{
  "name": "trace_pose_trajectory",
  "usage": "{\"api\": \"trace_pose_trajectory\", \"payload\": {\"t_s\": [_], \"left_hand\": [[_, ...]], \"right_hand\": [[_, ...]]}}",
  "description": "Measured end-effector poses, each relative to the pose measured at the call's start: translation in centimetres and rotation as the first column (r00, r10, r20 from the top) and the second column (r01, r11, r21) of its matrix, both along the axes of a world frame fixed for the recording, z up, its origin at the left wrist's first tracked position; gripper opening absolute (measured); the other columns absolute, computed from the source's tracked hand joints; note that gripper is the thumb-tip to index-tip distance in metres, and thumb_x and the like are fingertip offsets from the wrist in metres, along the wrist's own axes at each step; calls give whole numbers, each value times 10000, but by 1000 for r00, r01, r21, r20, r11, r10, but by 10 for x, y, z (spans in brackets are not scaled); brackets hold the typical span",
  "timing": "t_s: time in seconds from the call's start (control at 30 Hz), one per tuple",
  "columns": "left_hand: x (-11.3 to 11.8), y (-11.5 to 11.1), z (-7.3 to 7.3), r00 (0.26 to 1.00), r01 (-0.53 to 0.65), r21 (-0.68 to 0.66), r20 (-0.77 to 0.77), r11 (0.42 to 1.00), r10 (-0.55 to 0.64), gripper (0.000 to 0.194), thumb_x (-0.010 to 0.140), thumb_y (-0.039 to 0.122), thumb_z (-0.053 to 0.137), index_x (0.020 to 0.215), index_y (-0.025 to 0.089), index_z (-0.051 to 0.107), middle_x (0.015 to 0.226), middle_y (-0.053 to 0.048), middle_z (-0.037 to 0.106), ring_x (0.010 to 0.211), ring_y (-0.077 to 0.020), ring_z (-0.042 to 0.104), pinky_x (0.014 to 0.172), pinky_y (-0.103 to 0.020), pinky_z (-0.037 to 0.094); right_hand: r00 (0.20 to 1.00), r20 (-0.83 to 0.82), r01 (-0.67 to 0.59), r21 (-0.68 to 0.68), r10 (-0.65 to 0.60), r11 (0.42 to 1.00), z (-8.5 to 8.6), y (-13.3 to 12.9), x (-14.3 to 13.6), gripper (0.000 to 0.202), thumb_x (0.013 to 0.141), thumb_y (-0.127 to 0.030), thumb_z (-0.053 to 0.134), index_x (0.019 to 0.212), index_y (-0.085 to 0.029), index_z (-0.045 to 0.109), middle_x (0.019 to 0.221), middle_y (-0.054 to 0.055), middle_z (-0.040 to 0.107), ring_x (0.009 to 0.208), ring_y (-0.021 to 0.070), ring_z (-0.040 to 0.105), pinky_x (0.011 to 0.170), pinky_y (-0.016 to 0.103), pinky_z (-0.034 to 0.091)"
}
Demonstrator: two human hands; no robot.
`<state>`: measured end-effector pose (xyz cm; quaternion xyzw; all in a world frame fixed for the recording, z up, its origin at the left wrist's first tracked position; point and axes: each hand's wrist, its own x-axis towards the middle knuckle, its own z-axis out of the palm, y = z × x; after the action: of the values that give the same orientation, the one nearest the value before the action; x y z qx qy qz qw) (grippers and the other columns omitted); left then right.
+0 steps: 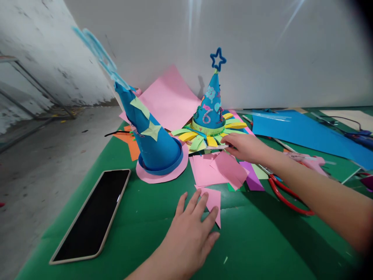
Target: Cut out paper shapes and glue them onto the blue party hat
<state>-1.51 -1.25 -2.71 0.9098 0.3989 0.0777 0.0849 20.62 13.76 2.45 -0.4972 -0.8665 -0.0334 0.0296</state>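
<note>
My left hand [192,229] rests with spread fingers at the edge of a small pink paper piece [214,202] on the green table. Farther back, my right hand [243,147] has its fingers closed on a thin whitish stick-like item [215,147], in front of a small blue cone hat [212,103] with a pipe-cleaner star and a yellow-green fringe brim. Pink paper sheets [206,171] lie between my hands. To the left, a larger blue cone hat [157,149] with pale green stars leans on its pink brim.
A phone [90,216] lies at the left table edge. Red-handled scissors [287,194] are under my right forearm. A pink glue gun [309,160], purple paper [253,179] and a blue sheet [291,130] lie at the right. A large pink sheet [169,99] stands behind.
</note>
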Motion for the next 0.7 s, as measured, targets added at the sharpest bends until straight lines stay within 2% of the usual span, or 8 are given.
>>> {"api": "trace_pose_trajectory", "payload": {"t_s": [0.17,0.27,0.37,0.43,0.5,0.6,0.7], "left_hand": [[-1,0,-3,1000,14,25,10,1000,-14,371,851,360,386,1204,266,451,1309,-111,415,1221,-316,311,923,-556,293],[-1,-1,-5,1000,18,40,5,999,-18,370,852,356,382,1207,274,446,1303,-107,422,1214,-313,321,917,-549,295],[0,-3,-7,1000,23,67,8,998,-24,380,851,367,382,1215,272,430,1289,-101,443,1201,-302,347,919,-537,289],[0,-4,-7,998,-4,107,59,994,-3,381,844,347,402,1209,243,429,1264,-99,470,1179,-287,378,929,-517,279],[-1,-3,-4,983,-90,164,175,982,61,357,835,290,426,1179,194,441,1210,-107,514,1137,-264,420,930,-480,283],[-3,0,8,924,-261,249,343,933,167,275,817,194,444,1088,152,461,1095,-126,560,1047,-248,472,867,-437,331],[-4,8,24,921,-298,286,336,911,196,274,818,202,430,1079,128,464,1075,-141,547,1002,-263,478,805,-425,357]], "right_hand": [[983,-182,38,20,-33,999,11,-30,26,217,823,-212,416,966,-169,574,897,71,580,715,157,545,582,237,401],[951,-299,102,61,-79,993,22,-52,43,210,838,-232,425,970,-156,570,885,76,572,654,134,518,573,242,401],[863,-476,220,57,-167,974,29,-74,56,177,819,-281,484,939,-192,581,861,51,582,641,127,509,533,238,389],[773,-596,257,-20,-218,966,27,-86,58,176,818,-315,484,930,-217,578,870,43,587,660,136,522,515,238,395],[717,-658,212,-107,-229,972,20,-95,55,178,821,-329,471,927,-229,574,892,46,587,687,152,539,523,247,413],[719,-672,88,-165,-177,982,10,-104,40,159,817,-314,473,914,-242,578,881,42,586,693,163,545,555,266,434],[721,-685,-35,-192,-109,981,6,-110,20,144,818,-282,477,914,-255,582,890,33,590,783,178,552,643,276,444]]}}
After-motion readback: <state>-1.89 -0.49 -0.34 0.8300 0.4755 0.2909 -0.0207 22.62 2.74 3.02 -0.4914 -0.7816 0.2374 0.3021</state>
